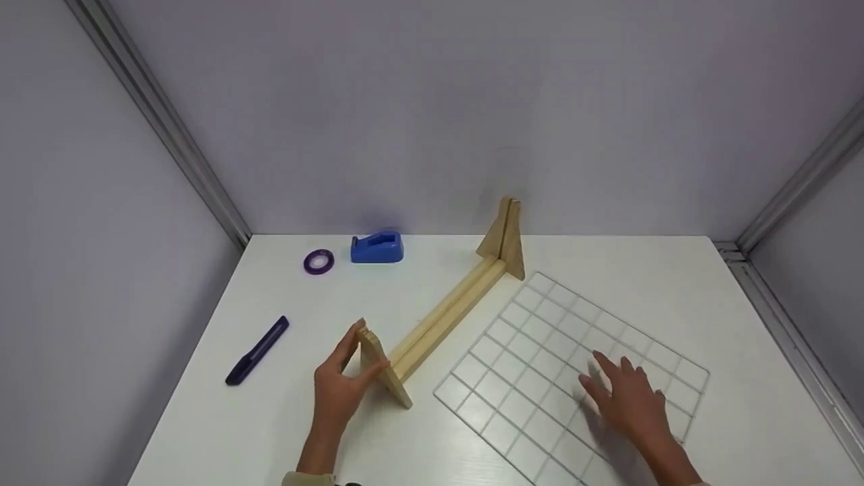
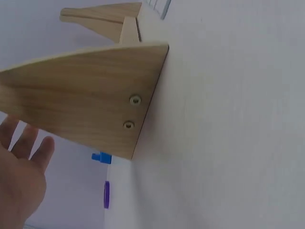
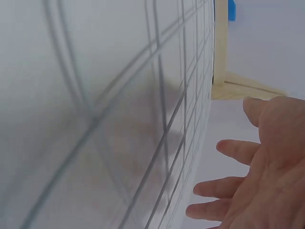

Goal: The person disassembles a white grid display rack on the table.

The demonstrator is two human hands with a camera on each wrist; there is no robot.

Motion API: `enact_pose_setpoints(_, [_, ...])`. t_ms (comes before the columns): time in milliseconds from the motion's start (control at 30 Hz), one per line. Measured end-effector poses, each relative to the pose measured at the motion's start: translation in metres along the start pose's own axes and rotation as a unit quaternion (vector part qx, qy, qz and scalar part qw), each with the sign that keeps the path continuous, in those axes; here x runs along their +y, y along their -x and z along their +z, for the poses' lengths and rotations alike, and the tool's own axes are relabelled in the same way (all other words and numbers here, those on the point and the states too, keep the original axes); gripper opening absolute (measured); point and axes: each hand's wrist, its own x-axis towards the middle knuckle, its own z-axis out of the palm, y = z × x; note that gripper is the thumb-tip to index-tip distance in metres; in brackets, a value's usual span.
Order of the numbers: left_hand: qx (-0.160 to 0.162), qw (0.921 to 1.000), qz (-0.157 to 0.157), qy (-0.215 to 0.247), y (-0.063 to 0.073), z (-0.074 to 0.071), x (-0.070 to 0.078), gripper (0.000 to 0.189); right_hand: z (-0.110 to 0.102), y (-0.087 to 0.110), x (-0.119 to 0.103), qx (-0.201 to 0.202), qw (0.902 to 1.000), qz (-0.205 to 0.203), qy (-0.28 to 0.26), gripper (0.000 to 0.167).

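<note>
In the head view, a pale wooden stand [image 1: 451, 312] lies diagonally across the table, its grooved bar joining two upright end pieces. My left hand [image 1: 339, 391] grips the near end piece [image 1: 394, 385] between thumb and fingers. Two metal bolts [image 2: 135, 100] show on that piece's outer face in the left wrist view. The far end piece [image 1: 513, 239], with a slot down its middle, stands near the back wall. To the right lies a white wire grid panel [image 1: 486, 333]. Over it hovers my right hand [image 1: 631, 405], fingers spread and holding nothing.
A blue tape dispenser [image 1: 376, 251] sits at the back edge of the table, with a purple tape roll [image 1: 308, 264] to its left. Nearer on the left lies a dark blue utility knife [image 1: 258, 351]. Pale walls enclose the back and both sides.
</note>
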Motion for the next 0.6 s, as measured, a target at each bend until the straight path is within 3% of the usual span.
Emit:
enact_pose_setpoints(167, [-0.104,0.994,-0.025,-0.026,-0.01,-0.014,-0.009,0.085,0.011,0.004,-0.01,-0.036,0.9993,0.012,0.0,0.081])
enact_pose_setpoints(267, [-0.143,0.9885,-0.033,-0.039,-0.013,-0.015,-0.014,0.087,0.019,0.005,-0.017,-0.047,0.9984,0.033,0.0,0.084])
enact_pose_setpoints(367, [-0.156,0.986,-0.039,-0.043,-0.014,-0.015,-0.017,0.085,0.026,0.004,-0.024,-0.034,0.9985,0.041,0.013,0.091])
enact_pose_setpoints(600, [-0.145,0.9875,-0.056,-0.026,-0.015,-0.012,-0.015,0.071,0.039,0.007,-0.032,-0.001,0.9983,0.041,0.041,0.106])
